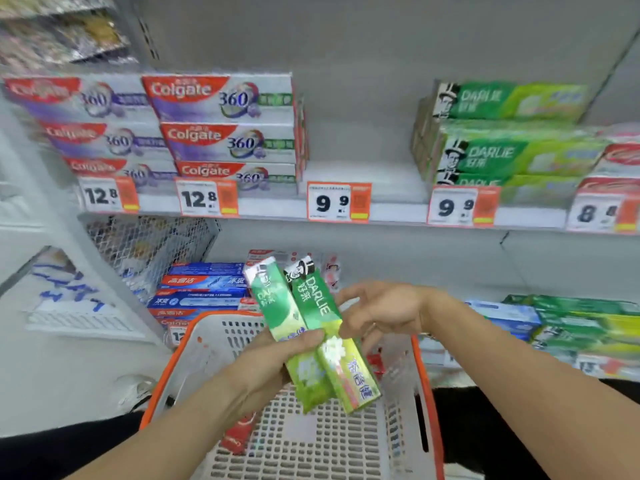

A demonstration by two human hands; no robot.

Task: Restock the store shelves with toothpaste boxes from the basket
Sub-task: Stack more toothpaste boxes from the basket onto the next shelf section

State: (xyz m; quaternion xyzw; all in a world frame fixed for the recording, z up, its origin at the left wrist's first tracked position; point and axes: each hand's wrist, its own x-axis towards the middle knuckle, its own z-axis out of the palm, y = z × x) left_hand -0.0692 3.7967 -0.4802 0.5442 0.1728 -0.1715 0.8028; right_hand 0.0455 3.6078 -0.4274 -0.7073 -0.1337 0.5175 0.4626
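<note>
Toothpaste boxes, two green ones point(311, 327), sat side by side in the left hand point(273, 358), thumb curled over the front faces about halfway down, tops tilted toward 11 o'clock. Right hand point(377, 313) was at 3 o'clock of the boxes, fingers loosely spread and not gripping anything, fingertips just beside the right box's edge; couldn't tell if they actually touched it.

Directly under the hands, at 6 o'clock, was the basket point(424, 375), grey plastic mesh with an orange rim. A couple of red packs point(239, 436) lay in it toward 7 o'clock, too blurry to read.

Up at 12 o'clock ran the shelf point(381, 213) with orange price tags point(338, 201) along its edge. Stacked purple and red boxes point(221, 129) sat at 11 o'clock, a stack of green boxes point(502, 140) matching the held ones at 1 o'clock, and bare shelf between the two stacks. Blue boxes point(204, 289) on the lower shelf were at 10 o'clock of the hands, next to a wire cage point(149, 251).
</note>
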